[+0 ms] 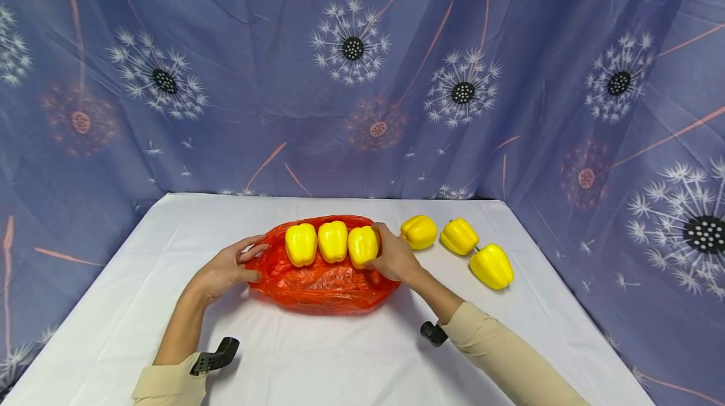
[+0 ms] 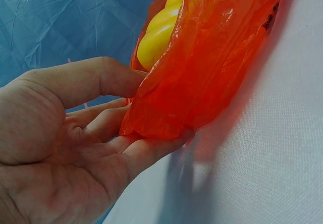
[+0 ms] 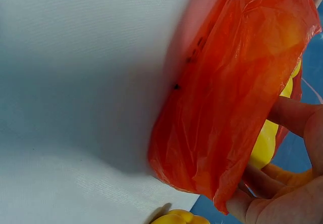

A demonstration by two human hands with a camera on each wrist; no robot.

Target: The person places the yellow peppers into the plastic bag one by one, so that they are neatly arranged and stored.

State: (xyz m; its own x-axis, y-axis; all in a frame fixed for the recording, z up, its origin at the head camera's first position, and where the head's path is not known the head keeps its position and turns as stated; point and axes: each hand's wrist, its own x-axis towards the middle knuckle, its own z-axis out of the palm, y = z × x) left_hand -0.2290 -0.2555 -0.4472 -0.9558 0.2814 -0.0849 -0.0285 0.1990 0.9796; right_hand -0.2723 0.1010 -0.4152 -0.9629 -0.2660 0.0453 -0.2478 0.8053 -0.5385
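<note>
A red bag (image 1: 334, 286) sits near the middle of a white-covered counter (image 1: 317, 355), held at both ends, three bagged peppers (image 1: 332, 242) showing yellow in its mouth. Off to the right lie three loose peppers (image 1: 491, 266): one just beside the back of the right hand (image 1: 396, 258), another farther right, and a third nearer the person, its stem pointing toward the second. The right forearm, in a beige sleeve (image 1: 498, 346), angles in from the near right, on the same side as the loose trio. A black device (image 1: 218, 355) juts over the counter beside the left wrist; a second black device (image 1: 434, 333) shows at the right. A blue dandelion-print curtain (image 1: 255, 78) hangs behind and along the sides.

The bag's long axis runs left to right, mouth facing up, printing on the near wall. The bagged peppers line up along it, each one's own long axis running near to far, stem end away from the person.

The left hand (image 1: 223, 267), fingers loosely bent, has the bag's left edge between thumb and fingers. The right hand, half curled, holds the right end; with fingertips partly hidden, whether it also grips the rightmost bagged pepper is unclear.
</note>
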